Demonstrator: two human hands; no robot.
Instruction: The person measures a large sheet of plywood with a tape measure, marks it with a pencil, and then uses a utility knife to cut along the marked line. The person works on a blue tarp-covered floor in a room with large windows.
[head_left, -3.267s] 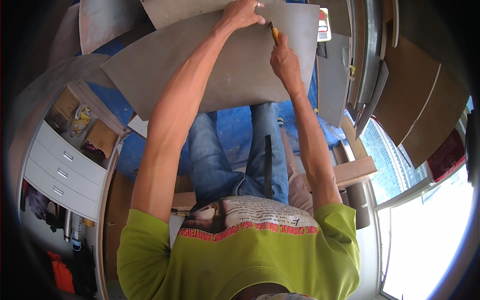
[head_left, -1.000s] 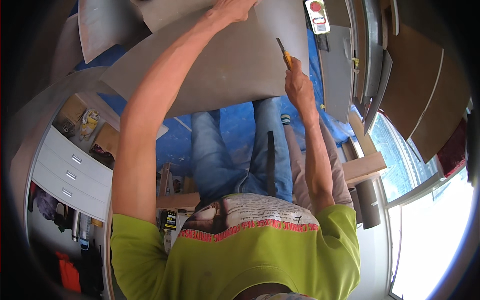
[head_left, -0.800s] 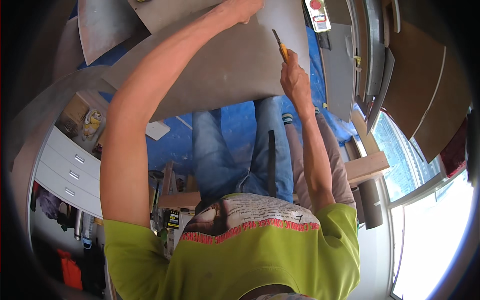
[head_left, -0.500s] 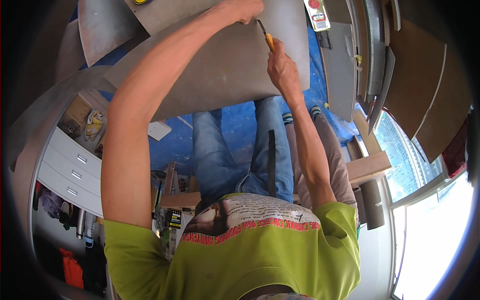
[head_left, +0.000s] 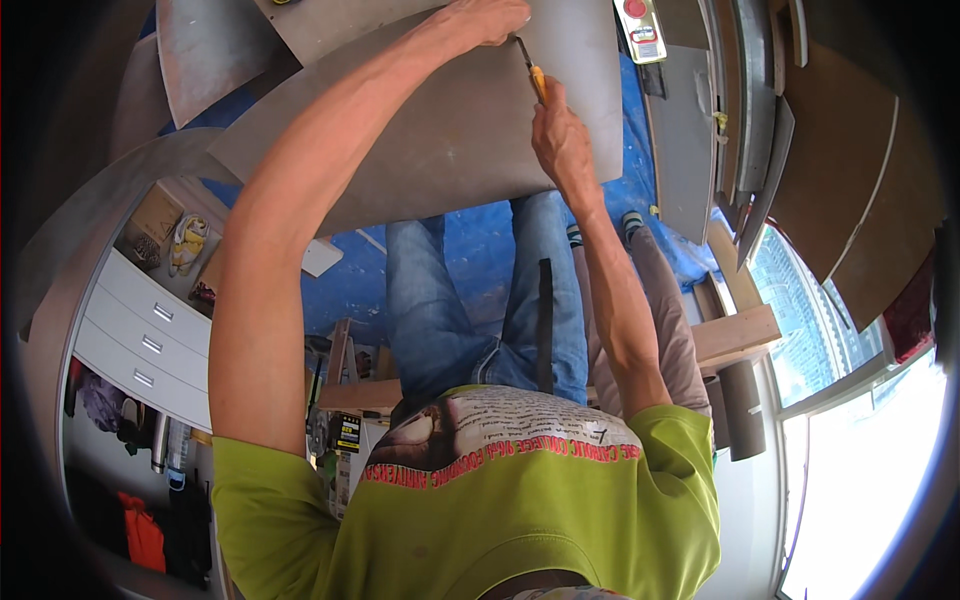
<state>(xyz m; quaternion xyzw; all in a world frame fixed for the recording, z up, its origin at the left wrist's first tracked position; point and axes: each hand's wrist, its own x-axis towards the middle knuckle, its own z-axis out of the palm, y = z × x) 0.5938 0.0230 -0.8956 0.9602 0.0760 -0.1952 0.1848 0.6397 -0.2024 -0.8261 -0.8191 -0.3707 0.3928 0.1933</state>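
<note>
My right hand (head_left: 563,140) is closed around a knife (head_left: 540,84) with a yellow-orange handle and a thin dark blade. The blade points away from me, its tip at the surface of a large grey-brown sheet (head_left: 430,150). My left hand (head_left: 488,20) reaches across that sheet to its far part, close to the blade tip. Its fingers are curled, and whatever they may grip is hidden. The sheet lies in front of my legs.
Blue sheeting (head_left: 345,285) covers the floor. Another person's legs (head_left: 655,290) are close on my right, by a wooden beam (head_left: 740,337). Long panels (head_left: 830,150) stand at the right. White drawers (head_left: 145,330) are at the left. A level-like tool (head_left: 640,35) lies beyond the sheet's right edge.
Both hands and the knife stay in nearly the same spot on the sheet. My left forearm has shifted slightly to the right, and the whole view has moved a little.
</note>
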